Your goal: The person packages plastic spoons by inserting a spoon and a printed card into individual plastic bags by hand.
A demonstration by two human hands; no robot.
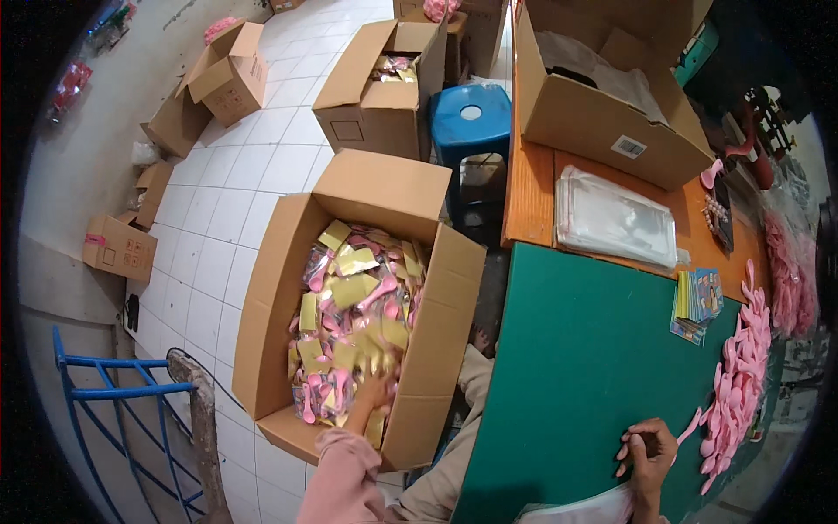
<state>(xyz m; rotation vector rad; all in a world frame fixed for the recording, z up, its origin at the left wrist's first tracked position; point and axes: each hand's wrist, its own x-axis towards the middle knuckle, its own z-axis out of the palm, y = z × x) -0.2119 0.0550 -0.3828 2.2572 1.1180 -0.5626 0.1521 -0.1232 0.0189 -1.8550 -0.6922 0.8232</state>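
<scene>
My left hand [376, 390] reaches down into a large open cardboard box [441, 327]. It touches the heap of small clear packets [353, 291] there, which show pink spoons and yellow cards. Motion smears its fingers, so whether it grips a packet is unclear. My right hand [648, 450] is over the near part of the green table top [559, 375], fingers loosely curled and apart, with nothing visible in them. Just right of it, a long pile of loose pink spoons [738, 375] lies along the table's right side.
Clear plastic bags [611, 214] are stacked on the orange table part [532, 196], near a stack of printed cards [696, 301]. Beyond stands an open carton [611, 122]. A blue stool [471, 118], another carton [371, 113] and a blue metal frame [122, 393] stand on the tiled floor.
</scene>
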